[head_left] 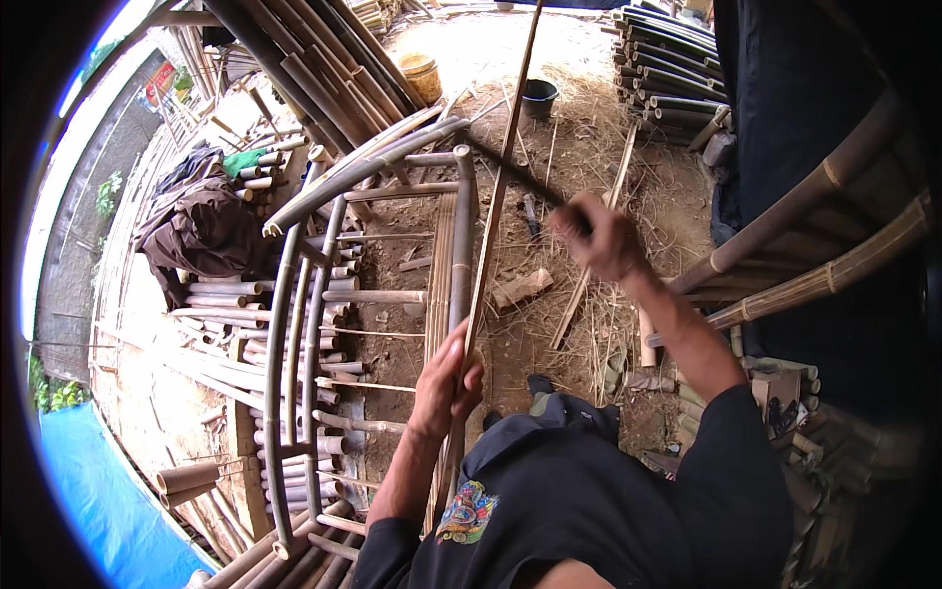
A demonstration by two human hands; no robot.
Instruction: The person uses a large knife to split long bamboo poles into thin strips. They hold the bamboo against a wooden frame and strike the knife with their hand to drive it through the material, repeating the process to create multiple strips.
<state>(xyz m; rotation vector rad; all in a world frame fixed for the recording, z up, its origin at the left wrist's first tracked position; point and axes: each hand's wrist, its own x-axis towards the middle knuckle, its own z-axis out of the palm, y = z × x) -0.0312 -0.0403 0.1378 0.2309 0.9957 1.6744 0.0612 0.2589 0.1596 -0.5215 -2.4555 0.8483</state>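
Observation:
My left hand [446, 388] is closed around the lower part of a long, thin bamboo strip [488, 231], which rises past the top of the view. In my right hand [599, 236] is the handle of a knife with a long dark blade [520, 177]. The blade points up and to the left and crosses the strip well above my left hand; whether it touches the strip I cannot tell. Just left of the strip stands a bamboo furniture frame [461, 245] with round rails and a slatted part [440, 265].
Stacked bamboo poles [672, 59] lie at the far right, and tall poles [304, 69] lean at the back left. A black bucket [539, 98] and a yellow bucket [420, 77] stand beyond. Shavings and a wood block [522, 288] litter the dirt floor. Thick bamboo rails [824, 280] jut in from the right.

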